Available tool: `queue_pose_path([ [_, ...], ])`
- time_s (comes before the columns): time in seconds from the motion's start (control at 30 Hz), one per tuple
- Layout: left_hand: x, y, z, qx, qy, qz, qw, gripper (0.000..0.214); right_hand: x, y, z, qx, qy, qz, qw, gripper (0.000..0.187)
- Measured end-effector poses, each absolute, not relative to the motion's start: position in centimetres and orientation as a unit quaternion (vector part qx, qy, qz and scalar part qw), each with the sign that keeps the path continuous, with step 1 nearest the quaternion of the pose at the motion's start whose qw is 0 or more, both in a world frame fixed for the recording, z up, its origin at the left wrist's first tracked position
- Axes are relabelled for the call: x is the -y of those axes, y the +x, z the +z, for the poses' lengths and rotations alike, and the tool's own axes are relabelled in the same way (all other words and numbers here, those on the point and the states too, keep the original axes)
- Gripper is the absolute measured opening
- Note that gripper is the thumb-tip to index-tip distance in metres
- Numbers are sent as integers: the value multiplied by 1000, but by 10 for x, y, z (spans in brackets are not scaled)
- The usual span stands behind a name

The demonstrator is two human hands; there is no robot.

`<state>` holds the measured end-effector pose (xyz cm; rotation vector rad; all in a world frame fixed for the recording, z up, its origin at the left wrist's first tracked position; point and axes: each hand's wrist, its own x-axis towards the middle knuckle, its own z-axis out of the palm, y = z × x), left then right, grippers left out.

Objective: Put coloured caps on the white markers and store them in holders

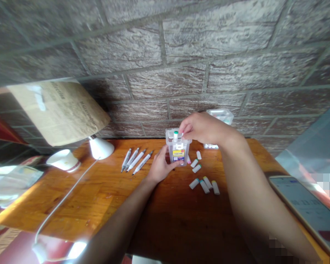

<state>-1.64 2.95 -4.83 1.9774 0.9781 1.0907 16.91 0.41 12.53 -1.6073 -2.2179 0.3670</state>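
Observation:
My left hand [161, 167] is wrapped around the lower left side of a clear plastic box [171, 156] with a yellow and blue label, which stands upright on the table. Over the box's top right edge, my right hand [199, 126] pinches a small white marker cap [182, 135] with a pink end, mostly hidden by the fingers. A white marker cap with a green end [176, 136] stands at the top of the box. To the box's right lie several loose marker caps [204, 186] with yellow, blue and green ends. Several uncapped markers [136, 160] lie side by side on the left.
Behind my right wrist is a second clear container [222, 115], partly hidden. A lamp [101, 147] and a white cup [63, 160] stand on the left, with a cord [68, 192] crossing the wooden table [99, 198]. A phone [302, 205] lies at the right; a brick wall [187, 80] rises behind.

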Motion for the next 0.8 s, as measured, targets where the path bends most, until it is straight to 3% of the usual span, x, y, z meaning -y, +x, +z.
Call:
queue_pose_path([
  [0.2,-29,-16,-48,-378,748,419,349,61,-14,170,120,775,-564,82,273,13],
  [0.53,-31,-16,-51,-367,752,420,352,62,-15,162,116,754,-617,89,205,26],
  [0.8,-29,-16,-47,-374,757,418,334,61,-12,162,120,777,-597,100,172,25],
])
